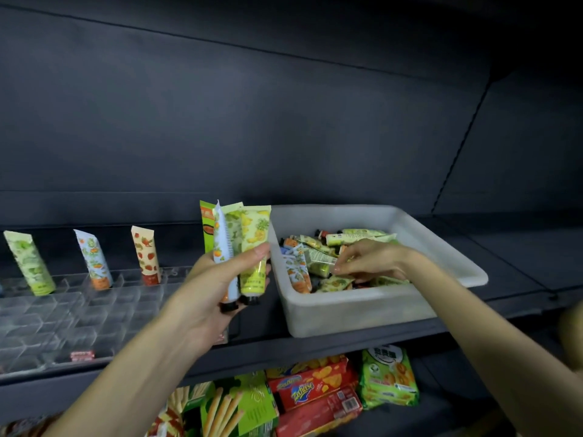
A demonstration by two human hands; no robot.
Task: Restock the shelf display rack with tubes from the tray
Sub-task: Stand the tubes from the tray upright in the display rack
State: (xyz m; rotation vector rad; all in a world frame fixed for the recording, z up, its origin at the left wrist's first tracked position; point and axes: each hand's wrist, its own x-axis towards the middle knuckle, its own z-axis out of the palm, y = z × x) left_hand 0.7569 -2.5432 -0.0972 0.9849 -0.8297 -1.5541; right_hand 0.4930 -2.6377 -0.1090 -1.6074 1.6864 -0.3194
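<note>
My left hand (217, 288) grips a bunch of several tubes (239, 244), caps down, in front of the shelf between the rack and the tray. A white tray (362, 313) on the right holds several loose tubes (318, 257). My right hand (369, 260) reaches into the tray and its fingertips pinch a tube lying there. The clear display rack (69, 313) on the left has three tubes standing in its back row: a green one (30, 263), a blue-orange one (94, 260) and a strawberry one (145, 255).
The dark shelf back panel (284, 121) rises behind everything. The shelf below holds snack packs: a red cheese biscuit box (312, 389), a green bag (389, 376) and a biscuit-stick box (233, 408). A small red label (82, 355) sits at the rack's front edge.
</note>
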